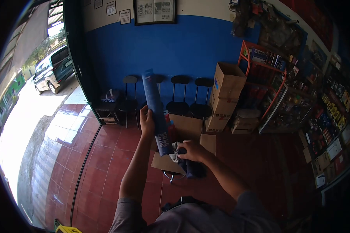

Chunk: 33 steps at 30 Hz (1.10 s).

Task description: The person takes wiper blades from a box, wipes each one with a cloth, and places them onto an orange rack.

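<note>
A long, narrow blue box (154, 103) with pale print near its lower end is held up at a slight tilt. My left hand (146, 121) is closed around its left side, about midway along. At the lower end, my right hand (191, 150) grips a crumpled grey and dark cloth (190, 166), which is against or very close to the box's bottom corner. Behind the blue box stands an open cardboard box (187, 125) with its flaps out. Red and blue packages (170, 130) show inside it, partly hidden by the blue box.
Black chairs (179, 95) line the blue wall. Stacked cartons (223, 97) stand right of them, beside an orange rack (262, 70) and a glass display case (287, 110). The tiled floor (116, 171) runs to an open doorway at left, with a car (52, 72) outside.
</note>
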Available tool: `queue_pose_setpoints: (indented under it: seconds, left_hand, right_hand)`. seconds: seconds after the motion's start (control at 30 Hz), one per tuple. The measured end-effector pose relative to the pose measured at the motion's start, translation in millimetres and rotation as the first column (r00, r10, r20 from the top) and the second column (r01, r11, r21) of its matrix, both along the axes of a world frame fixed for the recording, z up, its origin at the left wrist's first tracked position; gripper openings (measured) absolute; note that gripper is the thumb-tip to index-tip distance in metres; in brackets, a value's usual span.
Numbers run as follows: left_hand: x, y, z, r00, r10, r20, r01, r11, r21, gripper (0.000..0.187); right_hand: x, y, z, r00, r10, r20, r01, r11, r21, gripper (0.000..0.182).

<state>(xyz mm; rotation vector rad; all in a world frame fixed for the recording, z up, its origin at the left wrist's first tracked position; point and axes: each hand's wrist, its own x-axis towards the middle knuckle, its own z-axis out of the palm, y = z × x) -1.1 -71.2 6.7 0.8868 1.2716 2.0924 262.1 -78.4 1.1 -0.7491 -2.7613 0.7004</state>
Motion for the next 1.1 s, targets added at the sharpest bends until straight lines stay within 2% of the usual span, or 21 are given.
queue_pose_setpoints:
  seconds: [0.1,0.13,0.2,0.27,0.3,0.33,0.4,0.43,0.5,0.53,0.6,0.63,0.7,0.73,0.8,0.87,0.9,0.97,1.0,1.07,1.1]
  left_hand:
    - [-5.2,4.8,-21.2,0.999,0.028,0.032,-0.025,0.997,-0.074,0.037]
    - [-2.2,2.7,-16.3,0.997,0.019,0.072,-0.008,0.989,-0.148,0.041]
    - [1.8,3.7,-15.4,0.986,-0.047,0.158,0.078,0.977,-0.197,0.049]
    - [11.4,-3.8,-8.8,0.98,-0.197,-0.039,0.173,0.926,-0.334,0.05]
    - [10.9,1.5,-19.7,0.977,-0.202,-0.068,0.176,0.946,-0.273,0.049]
    - [6.7,6.9,-25.6,0.977,-0.203,-0.067,0.178,0.946,-0.273,0.049]
    - [-3.7,11.1,-33.9,0.914,-0.382,0.134,0.397,0.911,-0.109,0.045]
    - [-1.7,8.2,-29.6,0.914,-0.383,0.135,0.398,0.91,-0.113,0.045]
    - [10.9,-0.3,-10.6,0.929,-0.369,0.003,0.363,0.913,-0.186,0.039]
    - [17.6,0.0,-3.5,0.926,-0.378,0.002,0.372,0.909,-0.188,0.039]
    - [36.4,5.5,-4.1,0.928,-0.296,-0.226,0.247,0.943,-0.224,0.035]
    - [46.1,14.5,-7.3,0.921,-0.317,-0.225,0.266,0.936,-0.229,0.035]
    - [68.2,43.0,-22.5,0.892,-0.331,-0.309,0.242,0.925,-0.295,0.033]
    - [84.9,59.9,-30.2,0.882,-0.353,-0.313,0.264,0.919,-0.295,0.033]
    - [128.6,93.6,-43.9,0.882,-0.368,-0.294,0.334,0.929,-0.162,0.033]
    - [175.8,112.4,-31.5,0.849,-0.452,-0.273,0.417,0.891,-0.18,0.033]
    - [198.2,125.5,-29.7,0.804,-0.458,-0.38,0.412,0.889,-0.198,0.033]
    - [247.8,152.4,-25.9,0.739,-0.467,-0.486,0.42,0.883,-0.21,0.033]
    - [273.9,164.5,-24.9,0.73,-0.488,-0.478,0.45,0.87,-0.2,0.033]
    - [321.9,187.9,-24.8,0.708,-0.531,-0.465,0.508,0.841,-0.186,0.031]
    - [343.8,199.2,-25.3,0.699,-0.541,-0.468,0.52,0.834,-0.186,0.031]
  right_hand:
    - [1.8,30.4,-3.2,0.922,-0.178,-0.344,0.204,0.978,0.041,0.041]
    - [-0.4,36.8,-10.3,0.921,-0.184,-0.345,0.211,0.977,0.043,0.041]
    - [-5.9,49.6,-34.3,0.775,-0.299,-0.557,0.429,0.895,0.117,0.043]
    - [-3.1,48.7,-79.6,0.761,-0.351,-0.546,0.46,0.885,0.072,0.047]
    - [3.9,47.0,-108.0,0.813,-0.42,-0.402,0.477,0.878,0.047,0.049]
    - [11.3,45.9,-137.9,0.845,-0.474,-0.247,0.495,0.869,0.025,0.05]
    - [31.1,43.1,-203.9,0.892,-0.453,-0.014,0.451,0.891,-0.052,0.057]
    - [35.4,32.2,-206.6,0.891,-0.454,-0.013,0.452,0.89,-0.056,0.057]
    - [42.8,10.5,-199.9,0.852,-0.524,-0.01,0.523,0.848,0.083,0.055]
    - [43.4,9.4,-196.2,0.846,-0.533,-0.01,0.532,0.843,0.081,0.055]
    - [49.9,7.4,-189.8,0.838,-0.543,-0.053,0.544,0.824,0.16,0.054]
    - [52.2,10.0,-184.9,0.826,-0.561,-0.051,0.561,0.813,0.155,0.054]
    - [59.9,27.5,-167.1,0.775,-0.627,-0.082,0.626,0.779,-0.044,0.056]
    - [68.4,51.8,-160.5,0.783,-0.589,-0.2,0.573,0.808,-0.139,0.05]
    - [88.0,87.2,-137.5,0.644,-0.636,-0.425,0.36,0.742,-0.565,0.043]
    - [114.7,111.2,-86.0,0.502,-0.586,-0.637,0.267,0.805,-0.53,0.045]
    - [134.5,116.8,-48.8,0.488,-0.59,-0.643,0.282,0.804,-0.524,0.045]
    - [177.9,128.7,13.9,0.6,-0.579,-0.553,0.483,0.813,-0.326,0.062]
    - [199.1,152.7,11.0,0.589,-0.586,-0.556,0.495,0.806,-0.325,0.062]
    - [237.7,191.4,14.8,0.627,-0.407,-0.664,0.489,0.869,-0.071,0.076]
    - [261.9,202.1,23.4,0.679,-0.424,-0.6,0.451,0.885,-0.114,0.088]
